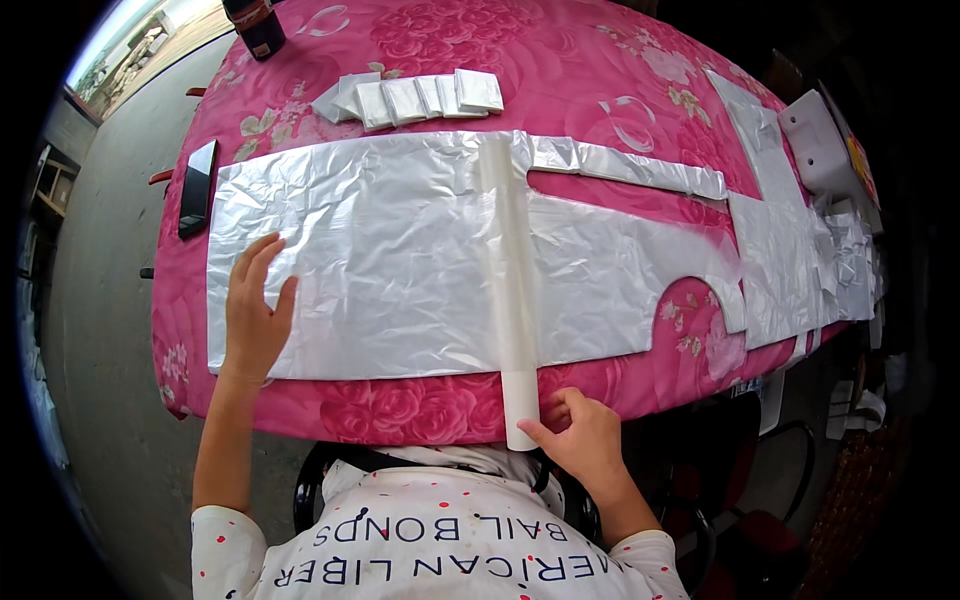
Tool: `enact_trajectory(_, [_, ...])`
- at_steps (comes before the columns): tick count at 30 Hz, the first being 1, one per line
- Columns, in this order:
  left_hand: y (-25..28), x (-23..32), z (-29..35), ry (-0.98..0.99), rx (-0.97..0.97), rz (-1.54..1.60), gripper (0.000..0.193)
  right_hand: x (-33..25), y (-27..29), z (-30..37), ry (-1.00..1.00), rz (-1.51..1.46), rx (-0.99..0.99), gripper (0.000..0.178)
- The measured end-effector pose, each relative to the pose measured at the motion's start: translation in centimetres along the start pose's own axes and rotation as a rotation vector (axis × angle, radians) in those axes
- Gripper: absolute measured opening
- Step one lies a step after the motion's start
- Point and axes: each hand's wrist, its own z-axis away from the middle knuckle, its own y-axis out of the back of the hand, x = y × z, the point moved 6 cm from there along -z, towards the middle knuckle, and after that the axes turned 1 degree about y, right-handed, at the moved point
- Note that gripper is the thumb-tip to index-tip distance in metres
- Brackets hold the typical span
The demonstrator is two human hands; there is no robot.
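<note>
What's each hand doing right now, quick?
Left hand: open, over the flat silvery plastic; contact unclear.
Right hand: loosely curled, thumb at the near end of the pale roll; whether it grips can't be told.

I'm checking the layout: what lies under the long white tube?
Silvery plastic sheeting lies under most of the tube; its near end, by the right hand, extends past the sheeting over the pink tablecloth. What the tube directly covers is hidden.
</note>
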Motion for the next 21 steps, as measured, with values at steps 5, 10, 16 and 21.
enact_trajectory(5, [-8.9,11.2,-0.1,-0.273,-0.196,0.364,0.044,-0.4,-3.2,0.7,-0.081,-0.01,-0.169,0.05])
enact_trajectory(10, [-14.5,13.3,0.8,-0.246,-0.276,0.307,0.055,0.0,-3.4,1.6,-0.041,-0.01,-0.218,0.052])
enact_trajectory(16, [-16.1,14.0,1.3,-0.292,-0.33,0.052,0.057,-0.3,-2.6,0.3,0.008,-0.11,-0.398,0.055])
enact_trajectory(21, [-16.5,14.2,1.3,-0.317,-0.312,-0.039,0.057,-3.4,0.2,-8.1,0.188,0.131,-0.195,0.059])
